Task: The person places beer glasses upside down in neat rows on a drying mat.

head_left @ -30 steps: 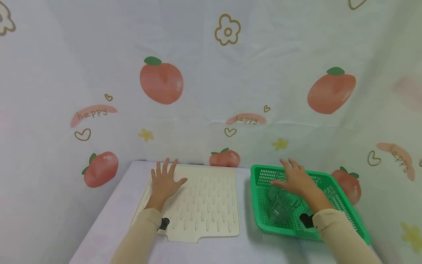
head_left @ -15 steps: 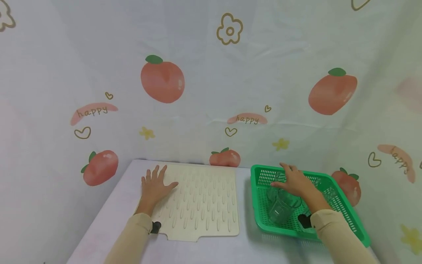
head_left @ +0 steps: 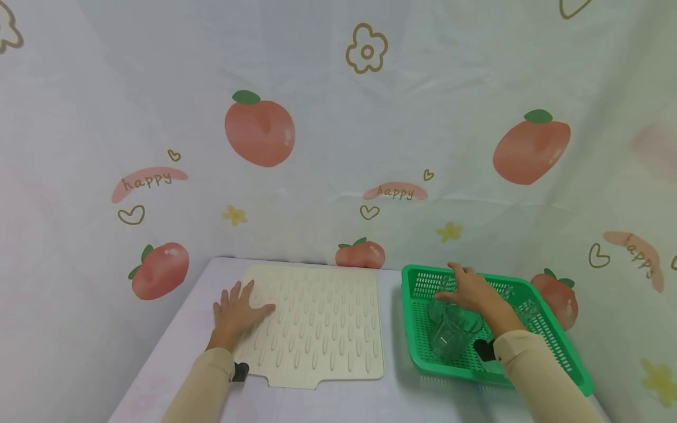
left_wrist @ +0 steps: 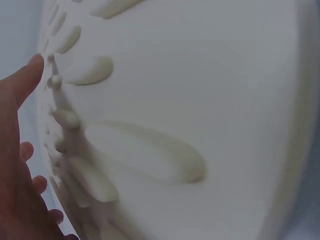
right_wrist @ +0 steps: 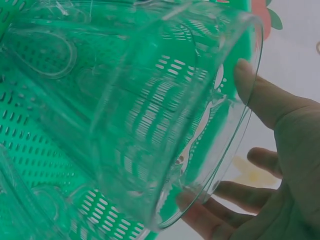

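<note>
A cream board with raised oval ridges [head_left: 317, 329] lies flat on the table, a short tab at its front edge. My left hand [head_left: 235, 317] is at its left side, fingers and thumb spread. The left wrist view shows the ridges close up, with that thumb [left_wrist: 30, 75] at the board's edge. My right hand [head_left: 476, 294] reaches over a green basket [head_left: 423, 364], thumb and fingers wide apart. Beneath it lie clear handled mugs [head_left: 449, 341]. One clear mug [right_wrist: 135, 115] lies on its side in the right wrist view, its rim overlapping my right thumb and fingertips.
More clear glassware [head_left: 529, 308] lies toward the basket's right side. The table [head_left: 391, 329] shows as a strip between board and basket. A fruit-printed white curtain [head_left: 328, 147] hangs behind, and also along both sides.
My left hand has slid leftward and a little toward me, uncovering more of the board. My right hand has dropped slightly over the basket, its fingers a little less raised.
</note>
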`<action>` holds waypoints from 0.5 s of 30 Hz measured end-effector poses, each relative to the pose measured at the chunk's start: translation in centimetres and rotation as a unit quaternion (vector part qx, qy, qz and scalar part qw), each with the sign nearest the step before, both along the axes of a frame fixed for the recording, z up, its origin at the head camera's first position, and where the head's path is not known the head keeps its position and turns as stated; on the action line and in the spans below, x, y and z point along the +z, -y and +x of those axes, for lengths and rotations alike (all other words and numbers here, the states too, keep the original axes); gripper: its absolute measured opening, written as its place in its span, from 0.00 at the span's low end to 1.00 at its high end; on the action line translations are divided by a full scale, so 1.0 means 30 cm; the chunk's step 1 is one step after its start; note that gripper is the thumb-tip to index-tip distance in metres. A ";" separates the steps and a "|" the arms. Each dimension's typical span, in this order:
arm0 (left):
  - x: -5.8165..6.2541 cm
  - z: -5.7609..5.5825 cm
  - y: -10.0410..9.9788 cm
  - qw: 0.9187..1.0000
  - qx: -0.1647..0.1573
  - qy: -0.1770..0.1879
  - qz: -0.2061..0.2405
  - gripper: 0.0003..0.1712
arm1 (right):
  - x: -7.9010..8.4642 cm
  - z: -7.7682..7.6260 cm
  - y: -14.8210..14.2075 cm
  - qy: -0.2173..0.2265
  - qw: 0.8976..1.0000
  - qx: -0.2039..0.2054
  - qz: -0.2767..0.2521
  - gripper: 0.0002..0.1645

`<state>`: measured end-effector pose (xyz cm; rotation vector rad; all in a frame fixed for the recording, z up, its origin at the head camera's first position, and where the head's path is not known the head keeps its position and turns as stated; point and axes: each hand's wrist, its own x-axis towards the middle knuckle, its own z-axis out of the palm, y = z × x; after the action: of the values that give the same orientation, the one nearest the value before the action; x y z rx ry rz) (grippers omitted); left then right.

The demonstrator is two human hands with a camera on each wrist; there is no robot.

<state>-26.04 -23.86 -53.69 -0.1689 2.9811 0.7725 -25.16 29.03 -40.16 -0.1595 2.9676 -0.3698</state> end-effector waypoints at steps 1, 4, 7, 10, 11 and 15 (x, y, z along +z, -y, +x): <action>-0.007 0.000 0.003 1.000 0.001 -0.004 0.005 0.62 | -0.001 -0.004 -0.001 0.005 1.000 -0.001 0.001 0.59; -0.026 -0.002 0.016 1.000 0.000 -0.008 0.018 0.64 | 0.000 -0.017 -0.003 0.019 1.000 -0.003 0.004 0.58; -0.045 -0.009 0.027 1.000 -0.004 -0.010 0.025 0.66 | 0.002 -0.028 -0.007 0.030 1.000 -0.003 0.004 0.56; -0.061 -0.019 0.032 1.000 -0.014 -0.008 0.021 0.65 | 0.003 -0.031 -0.014 0.033 0.999 -0.003 0.002 0.53; -0.070 -0.023 0.034 1.000 -0.016 -0.009 0.018 0.65 | 0.003 -0.032 -0.016 0.032 0.999 -0.002 0.003 0.52; -0.097 -0.032 0.047 1.000 -0.017 -0.009 0.005 0.62 | -0.005 -0.033 -0.023 0.023 1.000 0.008 0.003 0.49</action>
<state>-26.99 -25.26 -56.60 -0.1098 2.9877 0.7887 -26.15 29.72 -40.32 -0.1718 2.9194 -0.3576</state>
